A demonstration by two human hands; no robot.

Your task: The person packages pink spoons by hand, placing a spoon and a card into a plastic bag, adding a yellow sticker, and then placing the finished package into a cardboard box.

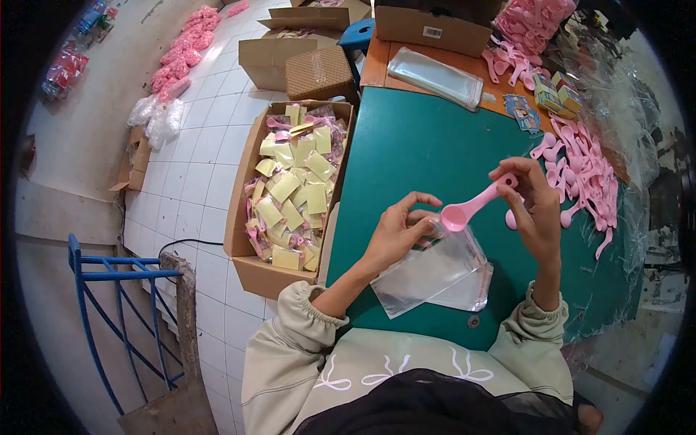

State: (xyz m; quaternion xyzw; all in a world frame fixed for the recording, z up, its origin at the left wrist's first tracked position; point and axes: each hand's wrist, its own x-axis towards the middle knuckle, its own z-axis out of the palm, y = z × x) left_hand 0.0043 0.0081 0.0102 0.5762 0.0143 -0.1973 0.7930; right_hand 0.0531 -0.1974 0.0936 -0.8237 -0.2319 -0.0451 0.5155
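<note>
My right hand [533, 210] pinches a pink measuring spoon [478, 203] by the end of its handle, bowl pointing left and down. My left hand [399, 235] has its thumb and fingers closed on the upper edge of a clear plastic bag [460, 254]. The spoon's bowl is right at the bag's edge, close to my left fingertips. Under the hands, more clear plastic bags [417, 286] overlap on the green tabletop [413, 156]. A loose pink spoon, partly hidden by my right fingers, lies beside a large pile of pink spoons [576, 170].
Left of the table, a cardboard box [246, 188] holds many bagged spoons with yellow cards. A stack of clear bags [435, 76], picture cards [522, 112] and small boxes [557, 94] lie at the back. A blue metal frame [119, 275] stands on the left.
</note>
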